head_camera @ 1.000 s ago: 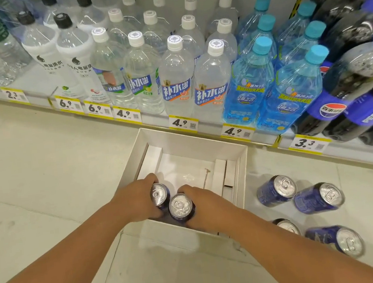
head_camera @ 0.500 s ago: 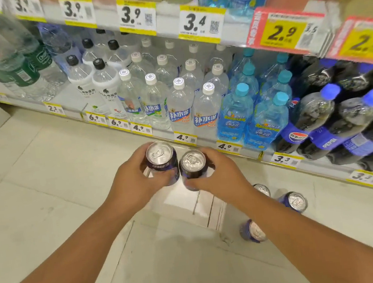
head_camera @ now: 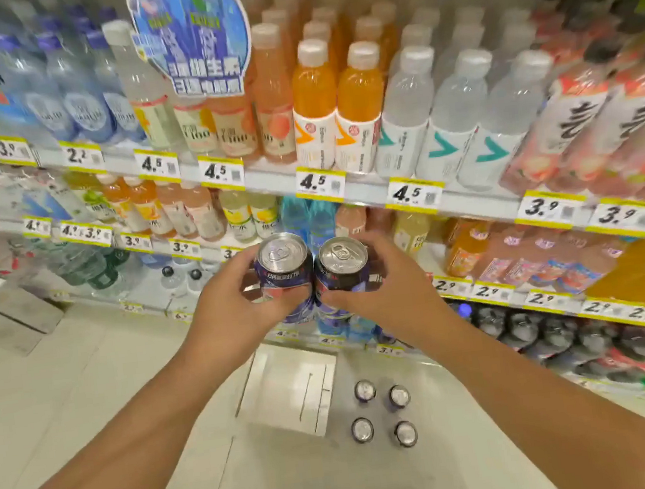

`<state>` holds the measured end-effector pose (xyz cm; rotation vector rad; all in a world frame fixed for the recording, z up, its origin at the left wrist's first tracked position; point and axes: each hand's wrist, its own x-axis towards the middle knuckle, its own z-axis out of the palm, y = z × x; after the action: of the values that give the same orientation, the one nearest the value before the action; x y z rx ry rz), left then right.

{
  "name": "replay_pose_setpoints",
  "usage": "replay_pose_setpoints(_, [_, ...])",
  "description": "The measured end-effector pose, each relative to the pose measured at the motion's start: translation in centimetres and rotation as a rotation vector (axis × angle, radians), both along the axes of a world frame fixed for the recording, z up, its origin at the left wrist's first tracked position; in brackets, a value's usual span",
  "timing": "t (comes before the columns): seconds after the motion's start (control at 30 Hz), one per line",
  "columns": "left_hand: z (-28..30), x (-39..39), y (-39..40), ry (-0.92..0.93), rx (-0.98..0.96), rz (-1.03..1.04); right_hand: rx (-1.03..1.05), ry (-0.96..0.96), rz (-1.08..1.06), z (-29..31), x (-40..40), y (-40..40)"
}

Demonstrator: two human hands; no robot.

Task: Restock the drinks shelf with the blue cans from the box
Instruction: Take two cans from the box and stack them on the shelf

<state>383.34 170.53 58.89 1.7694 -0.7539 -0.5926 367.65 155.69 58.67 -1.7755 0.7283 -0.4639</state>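
Observation:
My left hand grips one blue can and my right hand grips a second blue can. Both cans are upright with silver tops, side by side and touching, held in front of the middle shelves. Far below on the floor lies the white cardboard box, seen from above. Several more blue cans stand on the floor just right of the box. The drinks shelf rises in front of me in several tiers.
Orange and clear bottles fill the tier above my hands, with yellow price tags along each shelf edge. A blue drop-shaped sign hangs at the top. Dark cola bottles sit on the low right tier. Pale floor tiles stretch left.
Both hands lifted the two cans out of the box and up to mid-shelf height. The view has tilted upward, showing higher shelves, and the box now lies far below.

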Motion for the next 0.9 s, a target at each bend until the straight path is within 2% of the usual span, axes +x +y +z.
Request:
replay_pose_setpoints(0.27, [23.5,-5.0,-5.4,-0.056,-0.128,-0.118,-0.062,-0.070,-0.056,23.5,-6.5,-5.2])
replay_pose_setpoints(0.47, [38.0,-10.1,-9.5,-0.024,-0.171,-0.220,-0.057,-0.157,-0.038,37.8,-12.4,-9.0])
replay_pose_setpoints(0.67, [47.5,-14.8,-12.3,-0.036,-0.207,-0.216,-0.140,-0.170,-0.083,47.3,-17.0,-11.8])
replay_pose_setpoints(0.9, [54.6,-15.8,-14.6,-0.060,-0.223,-0.267,-0.207,-0.176,-0.082,54.4,-18.6,-14.2])
